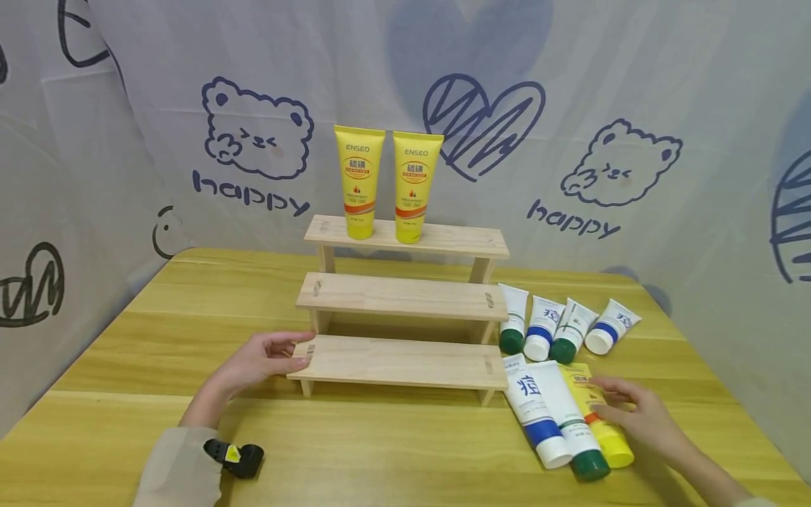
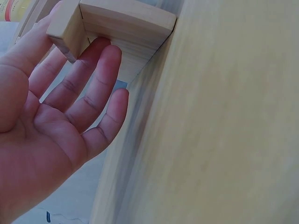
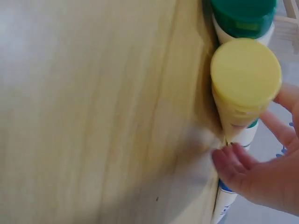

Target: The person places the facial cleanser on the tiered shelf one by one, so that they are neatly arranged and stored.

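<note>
A three-tier wooden display stand (image 1: 399, 359) stands mid-table. My left hand (image 1: 262, 362) holds the left end of its lowest shelf; in the left wrist view, the fingers (image 2: 110, 65) curl around under the board's end. Over on the right, my right hand (image 1: 640, 415) is at the right side of a yellow tube (image 1: 611, 440) lying on the table. Its fingers are spread and loosely bent, fingertips right at the tube's edge. From the right wrist, the yellow cap (image 3: 245, 72) faces the camera, with the fingers (image 3: 229, 163) beyond it.
Two yellow tubes (image 1: 360, 179) stand caps down on the top shelf (image 1: 456, 239). Beside the yellow tube lie a green-capped white tube (image 1: 564, 408) and a blue-banded one (image 1: 532, 405). Several smaller tubes (image 1: 541, 327) lie behind them. A printed cloth (image 1: 367, 70) hangs at the back.
</note>
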`<action>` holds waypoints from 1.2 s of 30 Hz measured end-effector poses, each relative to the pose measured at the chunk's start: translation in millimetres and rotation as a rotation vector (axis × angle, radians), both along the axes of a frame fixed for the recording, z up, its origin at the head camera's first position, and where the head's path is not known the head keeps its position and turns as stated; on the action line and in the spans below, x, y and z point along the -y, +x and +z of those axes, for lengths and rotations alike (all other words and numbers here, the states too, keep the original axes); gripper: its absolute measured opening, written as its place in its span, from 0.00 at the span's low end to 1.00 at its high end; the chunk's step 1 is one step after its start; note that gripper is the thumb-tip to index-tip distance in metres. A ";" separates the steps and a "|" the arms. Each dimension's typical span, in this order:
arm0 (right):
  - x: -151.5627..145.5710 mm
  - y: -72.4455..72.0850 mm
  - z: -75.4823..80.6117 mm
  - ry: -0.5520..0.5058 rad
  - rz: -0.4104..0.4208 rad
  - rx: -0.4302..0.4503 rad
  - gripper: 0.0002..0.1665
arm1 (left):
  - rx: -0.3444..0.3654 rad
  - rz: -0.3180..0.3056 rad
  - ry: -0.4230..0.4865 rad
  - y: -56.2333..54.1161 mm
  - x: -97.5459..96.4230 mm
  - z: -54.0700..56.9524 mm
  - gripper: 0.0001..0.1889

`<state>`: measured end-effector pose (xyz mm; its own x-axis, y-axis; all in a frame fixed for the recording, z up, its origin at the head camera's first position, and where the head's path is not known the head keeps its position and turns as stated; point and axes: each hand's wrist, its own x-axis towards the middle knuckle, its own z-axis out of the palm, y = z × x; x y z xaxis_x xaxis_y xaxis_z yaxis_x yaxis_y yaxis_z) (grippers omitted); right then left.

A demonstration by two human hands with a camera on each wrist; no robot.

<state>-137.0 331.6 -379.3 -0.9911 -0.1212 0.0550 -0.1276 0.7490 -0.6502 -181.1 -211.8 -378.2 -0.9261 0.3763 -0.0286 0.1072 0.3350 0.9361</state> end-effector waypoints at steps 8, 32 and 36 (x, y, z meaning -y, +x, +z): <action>-5.1 -2.8 6.9 -0.047 0.013 0.259 0.30 | 0.007 0.007 0.003 0.4 -0.3 -0.1 0.28; -13.6 -8.8 6.0 -0.278 -0.062 0.452 0.30 | 0.003 0.004 0.007 -0.6 0.1 -1.6 0.28; -17.2 -8.8 8.8 -0.307 -0.040 0.496 0.28 | 0.008 0.007 0.009 -0.4 0.2 -1.2 0.28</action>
